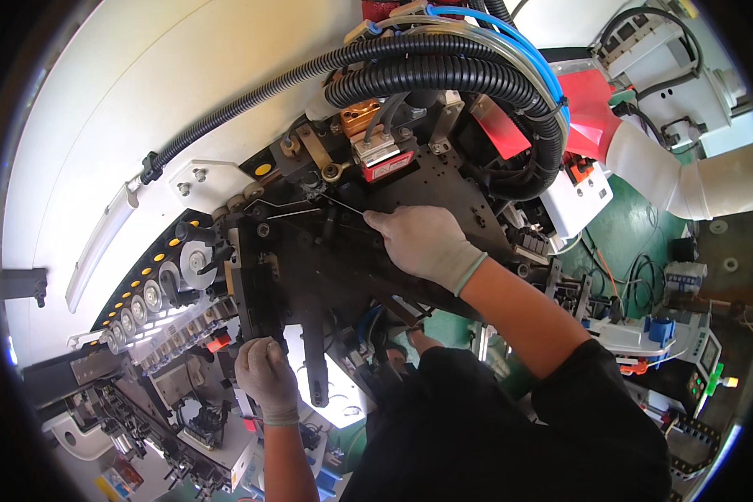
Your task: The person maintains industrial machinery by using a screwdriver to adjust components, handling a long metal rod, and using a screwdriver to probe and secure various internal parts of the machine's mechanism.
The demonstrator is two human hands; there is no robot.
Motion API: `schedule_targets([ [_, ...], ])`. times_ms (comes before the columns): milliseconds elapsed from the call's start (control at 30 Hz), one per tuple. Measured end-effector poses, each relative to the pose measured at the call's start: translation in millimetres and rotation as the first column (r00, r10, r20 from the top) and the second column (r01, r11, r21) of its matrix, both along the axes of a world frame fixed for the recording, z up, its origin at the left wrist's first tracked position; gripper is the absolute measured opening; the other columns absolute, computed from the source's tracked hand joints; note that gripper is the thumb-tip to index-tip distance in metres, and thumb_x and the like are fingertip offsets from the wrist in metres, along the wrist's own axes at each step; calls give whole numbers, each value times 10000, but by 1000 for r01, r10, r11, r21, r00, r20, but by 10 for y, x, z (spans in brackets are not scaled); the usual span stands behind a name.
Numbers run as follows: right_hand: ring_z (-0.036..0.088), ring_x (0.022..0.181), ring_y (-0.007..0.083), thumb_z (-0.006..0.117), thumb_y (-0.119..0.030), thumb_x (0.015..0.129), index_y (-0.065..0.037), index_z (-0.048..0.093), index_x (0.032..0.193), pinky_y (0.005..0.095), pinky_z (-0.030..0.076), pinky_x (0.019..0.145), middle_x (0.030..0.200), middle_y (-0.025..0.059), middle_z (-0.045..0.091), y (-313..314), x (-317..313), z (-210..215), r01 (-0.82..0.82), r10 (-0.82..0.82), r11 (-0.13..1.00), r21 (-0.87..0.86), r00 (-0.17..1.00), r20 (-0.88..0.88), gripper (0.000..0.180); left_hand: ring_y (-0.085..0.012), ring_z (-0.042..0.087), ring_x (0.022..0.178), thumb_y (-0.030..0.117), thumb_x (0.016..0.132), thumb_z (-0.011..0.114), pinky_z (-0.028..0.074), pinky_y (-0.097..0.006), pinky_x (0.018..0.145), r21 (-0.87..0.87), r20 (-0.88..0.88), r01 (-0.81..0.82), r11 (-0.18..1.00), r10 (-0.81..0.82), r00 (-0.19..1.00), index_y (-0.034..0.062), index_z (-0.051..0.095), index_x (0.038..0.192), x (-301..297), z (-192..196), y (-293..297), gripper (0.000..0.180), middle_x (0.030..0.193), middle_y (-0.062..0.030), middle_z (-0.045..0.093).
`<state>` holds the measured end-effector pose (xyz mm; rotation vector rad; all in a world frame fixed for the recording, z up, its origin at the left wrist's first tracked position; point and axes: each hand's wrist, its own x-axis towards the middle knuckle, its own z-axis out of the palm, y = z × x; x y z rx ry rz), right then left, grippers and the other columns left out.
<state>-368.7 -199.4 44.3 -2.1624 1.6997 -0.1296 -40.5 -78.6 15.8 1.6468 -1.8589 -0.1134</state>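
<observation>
- White housing (167, 92): the biggest thing in view, curving over and to the left of the black plate.
- Black plate (443, 188): the dark machine face at centre, carrying brackets and screws. Everything below is placed from it.
- Black hoses (443, 75): two corrugated ones arch over the plate's top edge and drop down its right side. Blue tubes (510, 38) run along with them.
- Red cover (590, 109): right of the plate, beyond the hoses.
- Roller row (155, 293): silver rollers and yellow dots in a curved line off the plate's lower-left side.
- Black arm (314, 351): hangs straight down from the plate's lower edge.
- Right hand (422, 243): gloved, lying on the middle of the plate, fingers curled and pinching a thin rod (343, 205).
- Rod: slim and dark, running up-left from the fingertips across the plate toward the brass fitting (336, 171).
- Left hand (265, 376): gloved, below the plate's lower-left corner and just left of the arm. Fingers are curled up against the dark block (251, 293) there; cannot tell whether it grips anything.
</observation>
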Motion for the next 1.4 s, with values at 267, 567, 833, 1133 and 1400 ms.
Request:
schedule_targets([
  [267, 726, 887, 332, 569, -156, 962, -190, 699, 1337, 471, 589, 739, 972, 119, 701, 178, -137, 131, -9, 7, 997, -81, 1000, -22, 399, -347, 730, 928, 46, 906, 697, 579, -447, 824, -43, 81, -1, 999, 5, 997, 53, 720, 1082, 23, -13, 9, 177, 1023, -136, 754],
  [567, 727, 906, 332, 551, -168, 978, -228, 724, 1333, 461, 589, 730, 988, 104, 717, 1, -116, -101, 15, -16, 997, -77, 1000, -7, 399, -336, 736, 887, 11, 881, 736, 590, -432, 788, -48, 55, 24, 999, -22, 998, 49, 714, 1060, -17, -23, -26, 184, 1010, -135, 752],
  [833, 735, 908, 336, 560, -147, 956, -197, 674, 1398, 470, 593, 739, 1006, 116, 710, 121, -78, 85, -31, 23, 998, -58, 992, -128, 460, -326, 733, 876, 43, 877, 768, 580, -435, 778, -35, 21, 1, 999, -1, 1000, 70, 718, 1037, -30, -3, -9, 170, 986, -113, 754],
  [1133, 717, 837, 308, 610, -171, 945, -229, 735, 1308, 459, 576, 689, 906, 84, 695, 167, -37, -28, 12, -17, 984, -179, 1000, -26, 389, -333, 727, 856, -4, 887, 767, 593, -402, 769, -23, 27, 33, 999, -33, 999, 22, 706, 1013, -13, 34, -16, 143, 986, -162, 732],
  [1400, 736, 914, 343, 547, -121, 947, -176, 716, 1317, 485, 595, 769, 1029, 130, 726, 101, -66, 17, -16, 13, 998, -56, 998, -63, 410, -333, 732, 844, 49, 877, 781, 579, -440, 753, -46, 49, 6, 999, -4, 999, 75, 703, 1027, -12, -7, -26, 171, 959, -113, 753],
])
